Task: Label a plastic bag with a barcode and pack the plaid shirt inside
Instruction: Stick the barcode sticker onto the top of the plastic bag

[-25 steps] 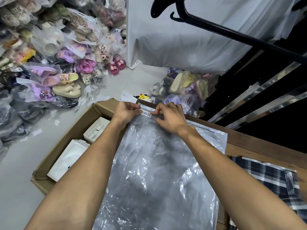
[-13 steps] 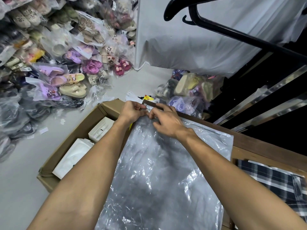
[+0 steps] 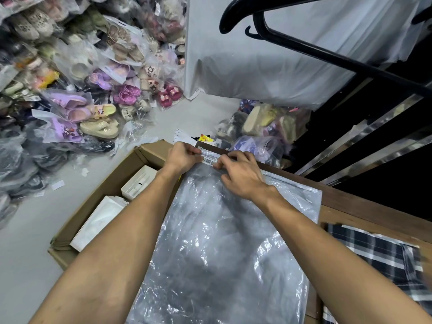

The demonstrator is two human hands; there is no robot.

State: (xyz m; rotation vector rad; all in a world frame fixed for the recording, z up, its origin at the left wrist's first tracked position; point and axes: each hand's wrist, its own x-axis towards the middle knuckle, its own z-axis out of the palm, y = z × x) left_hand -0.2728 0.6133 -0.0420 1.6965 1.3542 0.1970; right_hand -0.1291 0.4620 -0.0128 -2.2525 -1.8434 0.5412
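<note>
A large clear plastic bag (image 3: 224, 253) lies flat on the wooden table (image 3: 364, 206), its far edge at the table's far corner. A small white barcode label (image 3: 208, 161) sits on the bag's far left corner. My left hand (image 3: 182, 157) pinches the bag's corner and the label's left end. My right hand (image 3: 240, 174) presses the label's right end with its fingertips. The dark blue and white plaid shirt (image 3: 383, 258) lies folded on the table at the right, partly cut off by the frame.
An open cardboard box (image 3: 98, 202) with white boxes inside stands on the floor left of the table. Bagged sandals (image 3: 77, 94) are piled along the left. A black hanger (image 3: 304, 40) and a white cloth (image 3: 280, 61) hang ahead. More bagged shoes (image 3: 264, 127) lie beyond the table.
The hands closed together over the label half a second ago and have now drawn apart, so the barcode shows again between them. The view has shifted slightly.
</note>
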